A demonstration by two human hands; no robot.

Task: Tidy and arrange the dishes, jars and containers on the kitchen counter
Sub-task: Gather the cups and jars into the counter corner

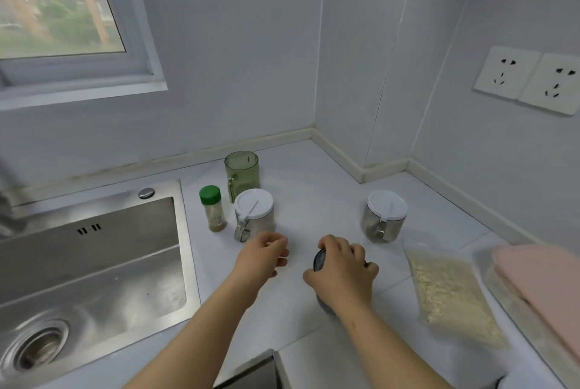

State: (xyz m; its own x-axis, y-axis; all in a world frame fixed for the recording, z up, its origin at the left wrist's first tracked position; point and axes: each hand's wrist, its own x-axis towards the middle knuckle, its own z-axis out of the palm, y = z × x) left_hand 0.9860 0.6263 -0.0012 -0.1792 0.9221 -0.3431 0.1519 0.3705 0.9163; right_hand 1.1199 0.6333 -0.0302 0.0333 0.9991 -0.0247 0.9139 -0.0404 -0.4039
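My right hand grips a dark-lidded jar from above on the white counter; most of the jar is hidden under the hand. My left hand hovers just left of it with fingers loosely curled, holding nothing, close in front of a white-lidded glass jar with a metal handle. A green-capped spice bottle stands left of that jar. A green translucent cup stands behind them. A second white-lidded jar stands to the right.
A steel sink fills the left side. A clear bag of grain lies at the right, beside a container with a pink lid. Walls meet in a corner behind; sockets sit on the right wall.
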